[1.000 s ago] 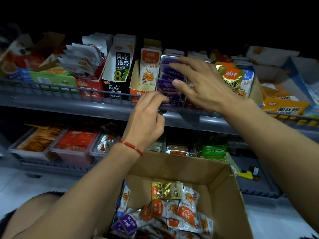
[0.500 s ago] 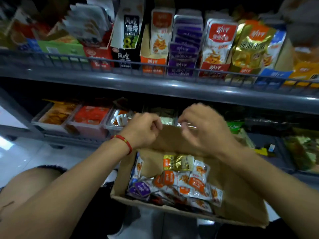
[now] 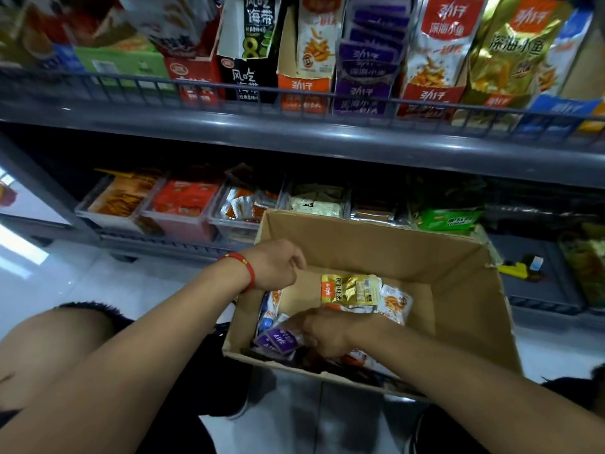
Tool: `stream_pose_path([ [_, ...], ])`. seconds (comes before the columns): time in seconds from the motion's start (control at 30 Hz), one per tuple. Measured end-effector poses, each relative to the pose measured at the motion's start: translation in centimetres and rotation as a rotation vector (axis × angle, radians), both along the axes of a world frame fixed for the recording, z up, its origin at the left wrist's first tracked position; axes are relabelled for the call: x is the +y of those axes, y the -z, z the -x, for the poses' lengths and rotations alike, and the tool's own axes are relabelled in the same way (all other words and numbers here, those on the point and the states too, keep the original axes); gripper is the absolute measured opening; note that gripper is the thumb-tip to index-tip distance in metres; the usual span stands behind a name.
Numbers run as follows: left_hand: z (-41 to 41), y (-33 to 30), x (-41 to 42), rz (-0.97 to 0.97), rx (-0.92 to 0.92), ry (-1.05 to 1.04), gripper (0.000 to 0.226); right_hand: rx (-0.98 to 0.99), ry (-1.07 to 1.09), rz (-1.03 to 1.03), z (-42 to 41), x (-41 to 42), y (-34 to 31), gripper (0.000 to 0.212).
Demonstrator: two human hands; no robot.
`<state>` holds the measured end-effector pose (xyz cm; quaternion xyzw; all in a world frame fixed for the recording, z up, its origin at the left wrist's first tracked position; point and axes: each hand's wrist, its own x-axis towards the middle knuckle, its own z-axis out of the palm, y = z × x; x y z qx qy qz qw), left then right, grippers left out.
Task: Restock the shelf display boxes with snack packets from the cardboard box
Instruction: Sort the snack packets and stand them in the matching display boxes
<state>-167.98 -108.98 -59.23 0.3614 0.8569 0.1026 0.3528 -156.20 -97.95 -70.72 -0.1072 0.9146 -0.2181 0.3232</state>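
Note:
The open cardboard box (image 3: 458, 290) sits in front of me below the shelves, with several snack packets in its bottom. A gold packet (image 3: 350, 290) and an orange-and-white packet (image 3: 394, 304) lie near its back wall. My right hand (image 3: 327, 335) is down inside the box, fingers closed on the edge of the purple packets (image 3: 280, 340) at the front left. My left hand (image 3: 278, 263), with a red wrist cord, hovers over the box's left rim, fingers curled and holding nothing. The purple display box (image 3: 363, 96) stands on the upper shelf among orange, red and gold ones.
A grey upper shelf edge (image 3: 294, 129) with a wire rail runs across above the box. The lower shelf holds clear trays (image 3: 183, 208) of packets, green packets (image 3: 451, 219) and a yellow tool (image 3: 514, 268). My knee (image 3: 65, 332) and white floor lie left.
Both hands came down from the purple display box on the upper shelf. My right hand went into the cardboard box to the purple packets; my left hand stopped at the box's left rim.

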Motion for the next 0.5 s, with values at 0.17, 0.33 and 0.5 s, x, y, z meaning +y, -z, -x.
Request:
stream_pose_path([
  [0.17, 0.2, -1.2, -0.1, -0.087, 0.004, -0.05, 0.024, 0.12, 0.256, 0.183, 0.7, 1.7, -1.5, 0.025],
  [0.33, 0.2, -1.7, 0.3, -0.281, 0.197, -0.136, 0.009, 0.27, 0.922, 0.453, 0.2, 4.9, -5.3, 0.021],
  [0.5, -2.8, -2.1, 1.4, -0.327, -0.09, -0.05, 0.057, 0.204, 1.392, 1.111, -1.0, 5.6, -10.7, 0.014],
])
